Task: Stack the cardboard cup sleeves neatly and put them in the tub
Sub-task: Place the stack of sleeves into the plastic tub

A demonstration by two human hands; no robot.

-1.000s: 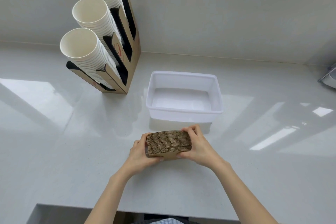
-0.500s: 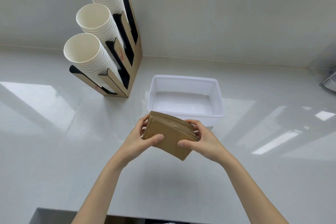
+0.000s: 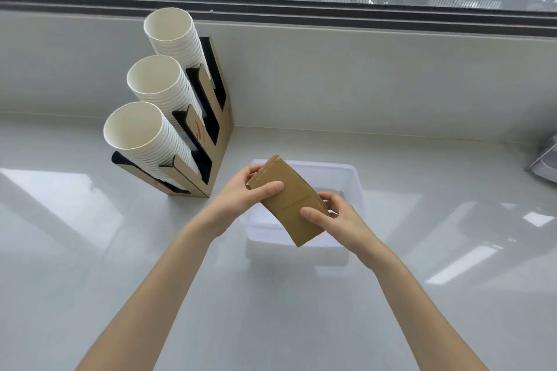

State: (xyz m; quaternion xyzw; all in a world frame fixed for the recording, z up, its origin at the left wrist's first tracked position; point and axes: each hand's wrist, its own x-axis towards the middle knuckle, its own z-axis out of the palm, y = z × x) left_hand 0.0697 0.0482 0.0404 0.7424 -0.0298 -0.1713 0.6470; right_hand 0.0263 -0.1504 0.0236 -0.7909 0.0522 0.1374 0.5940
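Observation:
A stack of brown cardboard cup sleeves point(image 3: 291, 200) is held tilted, flat face toward me, above the white plastic tub point(image 3: 352, 178). My left hand point(image 3: 241, 193) grips the stack's upper left end, thumb across its face. My right hand point(image 3: 337, 218) holds the lower right end, thumb on the face and fingers behind. The stack and hands hide most of the tub's inside. The tub sits on the white counter straight ahead of me.
A cardboard cup holder point(image 3: 208, 141) with three slanted columns of white paper cups point(image 3: 141, 135) stands left of the tub. A low wall and window run along the back. A grey object point(image 3: 545, 163) sits at the right edge.
The sleeve stack was lifted off the counter, turned from edge-on to face-on, and carried forward over the tub. The view has tilted up, showing the window.

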